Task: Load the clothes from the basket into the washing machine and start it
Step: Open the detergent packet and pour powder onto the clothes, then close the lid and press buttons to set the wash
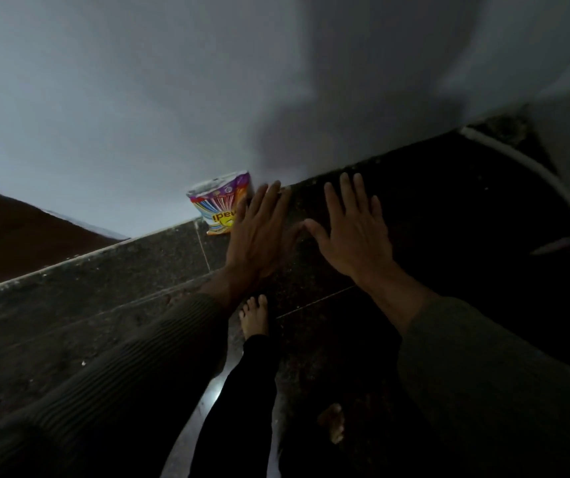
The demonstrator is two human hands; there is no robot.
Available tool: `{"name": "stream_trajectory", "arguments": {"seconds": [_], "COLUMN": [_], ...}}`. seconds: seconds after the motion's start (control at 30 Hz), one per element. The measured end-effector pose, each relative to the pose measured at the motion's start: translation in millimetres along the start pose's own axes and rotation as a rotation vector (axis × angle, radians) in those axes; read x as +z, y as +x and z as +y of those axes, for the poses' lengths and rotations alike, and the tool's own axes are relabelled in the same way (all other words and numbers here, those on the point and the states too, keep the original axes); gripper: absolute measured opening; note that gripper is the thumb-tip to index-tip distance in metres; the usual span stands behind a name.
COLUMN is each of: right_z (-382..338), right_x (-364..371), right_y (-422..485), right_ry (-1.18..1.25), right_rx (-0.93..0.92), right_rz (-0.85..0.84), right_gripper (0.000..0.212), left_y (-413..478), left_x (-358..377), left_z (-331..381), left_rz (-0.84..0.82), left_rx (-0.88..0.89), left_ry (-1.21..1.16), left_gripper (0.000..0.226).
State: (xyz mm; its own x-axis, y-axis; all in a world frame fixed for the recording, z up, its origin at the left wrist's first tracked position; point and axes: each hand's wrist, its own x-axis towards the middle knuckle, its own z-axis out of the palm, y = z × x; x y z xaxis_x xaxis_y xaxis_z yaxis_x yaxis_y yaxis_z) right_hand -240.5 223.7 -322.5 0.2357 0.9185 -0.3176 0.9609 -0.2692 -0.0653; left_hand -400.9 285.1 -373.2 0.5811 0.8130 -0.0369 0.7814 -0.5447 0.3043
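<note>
Nearest you are your own sleeves: the ribbed olive left sleeve (pixel 111 370) runs up from the lower left corner, and the right sleeve (pixel 490 374) fills the lower right. Between them your black trouser leg (pixel 238 401) reaches down to a bare foot (pixel 254 317) planted on the dark speckled floor (pixel 328 322), and a second foot (pixel 334 422) shows dimly lower down, blurred in the gloom. Past the sleeves, both your hands are stretched forward with the palms facing away from you. Your left hand (pixel 259 232) is spread flat, fingers straight and close together, gripping nothing; its fingertips overlap the right edge of a colourful detergent packet (pixel 219 203), though you cannot tell from this angle whether they actually touch it. Your right hand (pixel 354 229) is just beside the left one, fingers splayed wide with the thumb pointing toward the left hand, and it is empty as well. The packet stands upright on the floor against the base of the pale wall (pixel 138 98), its top torn open and its printing upside down from your view. A dark skirting band (pixel 121 270) runs along the foot of the wall. A soft shadow falls on the wall above your hands. Neither the basket, the clothes nor the washing machine can be made out in this dim view.
</note>
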Motion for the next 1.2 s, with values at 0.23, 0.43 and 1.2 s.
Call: {"name": "stream_trajectory", "arguments": {"seconds": [0.23,0.43,1.2], "right_z": [45,70,271], "right_x": [-97,-166,-305], "right_y": [-98,-184,-407], "right_ry": [-0.083,-0.127,-0.114], "right_rx": [0.097,0.142,0.74], "right_rz": [0.135,0.329,0.631], "right_gripper": [0.084,0.084,0.081], "left_y": [-34,-57,-45], "left_x": [-93,-172,-315], "left_z": [91,171,478], "left_rz": [0.042,0.068,0.253], "left_rx": [0.033,0.136,0.687], "left_ry": [0.07,0.072,0.06], "left_gripper": [0.074,0.075,0.072]}}
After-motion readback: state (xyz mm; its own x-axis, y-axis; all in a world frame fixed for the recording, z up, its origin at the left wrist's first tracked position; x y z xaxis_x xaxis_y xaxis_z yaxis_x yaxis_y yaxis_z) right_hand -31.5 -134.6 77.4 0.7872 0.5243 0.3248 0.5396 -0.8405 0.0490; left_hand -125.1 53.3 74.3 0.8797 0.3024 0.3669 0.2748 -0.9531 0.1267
